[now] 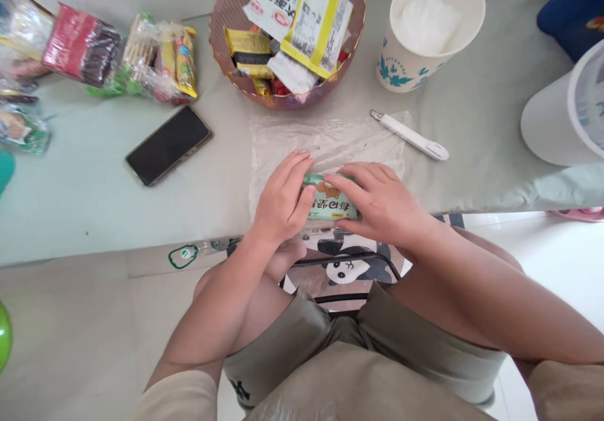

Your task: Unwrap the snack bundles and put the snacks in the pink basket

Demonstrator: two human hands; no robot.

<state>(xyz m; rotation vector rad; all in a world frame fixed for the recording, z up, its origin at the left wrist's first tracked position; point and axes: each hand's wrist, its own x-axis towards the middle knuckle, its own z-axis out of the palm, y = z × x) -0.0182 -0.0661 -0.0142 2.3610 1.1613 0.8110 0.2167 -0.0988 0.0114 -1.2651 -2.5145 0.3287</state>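
A small green snack packet [336, 204] with a cartoon animal and dark lettering lies near the table's front edge, on a clear plastic sheet [283, 138]. At its left end my left hand [284, 199] rests with the thumb on the packet and the fingers beside it. My right hand [380, 201] holds the right end, index finger across the top and thumb at the near edge. A white utility knife [409, 135] lies beyond my right hand, on the sheet's right side.
A pink bowl [221, 50] of packets stands at the back, with a paper cup [401, 72] to its right. A phone [168, 146] and snack packs [80, 46] are at left. A white bin [547, 119] stands at far right; the table edge is near my wrists.
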